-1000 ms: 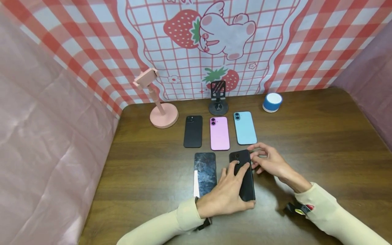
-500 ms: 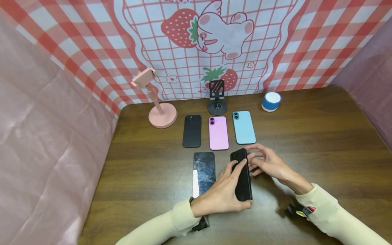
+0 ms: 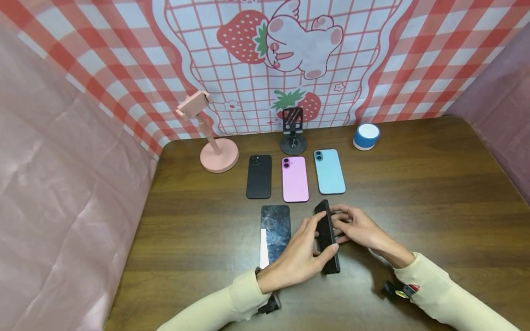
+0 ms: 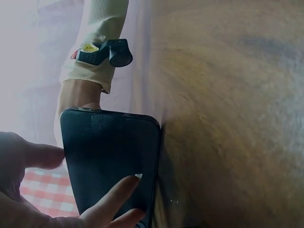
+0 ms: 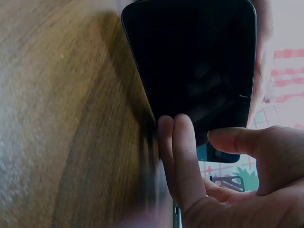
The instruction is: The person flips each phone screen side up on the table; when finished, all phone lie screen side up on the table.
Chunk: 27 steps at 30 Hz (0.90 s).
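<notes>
A black smartphone [image 3: 325, 236] stands tilted on its long edge upon the wooden table. My left hand [image 3: 296, 257] grips it, thumb on the upper edge near its near end and fingers spread over the back [image 4: 107, 147]. From the other side my right hand [image 3: 360, 232] touches it near the far end. In the right wrist view the thumb and two fairly straight fingers lie against the dark screen [image 5: 190, 61]. Left of it a smartphone with a glossy, marbled-looking face [image 3: 276, 225] lies flat, its near end hidden by my left hand.
Behind lie a black phone [image 3: 259, 177], a pink phone [image 3: 296, 179] and a light blue phone [image 3: 330, 171], backs up. A pink phone stand [image 3: 219, 156], a black phone stand [image 3: 293, 142] and a blue-and-white cylinder [image 3: 366, 137] line the table's back, before a checked cloth [image 3: 414, 69].
The black smartphone has turned from nearly flat, back up, onto its long edge. My left thumb has moved up along its edge, and my right fingers have come against its screen side.
</notes>
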Each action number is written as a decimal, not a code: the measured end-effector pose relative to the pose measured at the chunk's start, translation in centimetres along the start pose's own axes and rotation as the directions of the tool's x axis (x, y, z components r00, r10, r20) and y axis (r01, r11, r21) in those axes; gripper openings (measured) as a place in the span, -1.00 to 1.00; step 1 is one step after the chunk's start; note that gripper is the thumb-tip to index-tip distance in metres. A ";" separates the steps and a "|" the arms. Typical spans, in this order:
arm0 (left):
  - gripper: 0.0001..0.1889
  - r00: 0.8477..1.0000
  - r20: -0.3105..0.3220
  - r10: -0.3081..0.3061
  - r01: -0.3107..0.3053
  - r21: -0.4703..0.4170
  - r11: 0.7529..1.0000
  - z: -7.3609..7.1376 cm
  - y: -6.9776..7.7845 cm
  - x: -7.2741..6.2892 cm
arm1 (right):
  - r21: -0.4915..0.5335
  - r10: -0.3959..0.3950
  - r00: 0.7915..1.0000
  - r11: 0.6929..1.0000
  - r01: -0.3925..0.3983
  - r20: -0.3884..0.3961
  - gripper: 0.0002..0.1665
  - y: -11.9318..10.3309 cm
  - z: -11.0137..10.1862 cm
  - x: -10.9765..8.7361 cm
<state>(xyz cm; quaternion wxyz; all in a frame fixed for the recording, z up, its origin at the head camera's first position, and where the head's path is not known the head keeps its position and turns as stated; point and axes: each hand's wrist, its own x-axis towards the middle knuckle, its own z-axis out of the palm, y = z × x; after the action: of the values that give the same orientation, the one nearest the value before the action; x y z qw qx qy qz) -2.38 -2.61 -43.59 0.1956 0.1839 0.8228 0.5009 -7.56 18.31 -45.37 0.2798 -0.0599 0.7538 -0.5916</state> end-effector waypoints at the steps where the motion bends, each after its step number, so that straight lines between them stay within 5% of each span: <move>1: -0.19 1.000 -0.003 0.001 -0.001 -0.025 1.000 0.0 -0.1 0.0 | -0.005 0.004 1.000 1.000 -0.004 -0.005 -0.30 0.0 0.1 0.0; 12: -0.16 1.000 -0.021 0.016 -0.018 -0.104 0.994 -1.1 -0.8 0.2 | -0.015 0.031 0.999 0.999 -0.031 -0.033 -0.32 -0.1 0.3 0.0; 27: -0.18 0.998 -0.044 -0.054 0.048 -0.131 0.990 -1.9 -1.6 0.7 | -0.241 -0.007 0.986 0.970 -0.035 -0.168 -0.26 0.0 0.0 0.0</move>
<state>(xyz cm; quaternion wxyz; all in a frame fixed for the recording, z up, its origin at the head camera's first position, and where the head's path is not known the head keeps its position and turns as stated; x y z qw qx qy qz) -4.12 -4.39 -44.30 0.2004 0.1377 0.7972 0.5526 -7.53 18.33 -45.36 0.2102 -0.0384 0.8418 -0.4958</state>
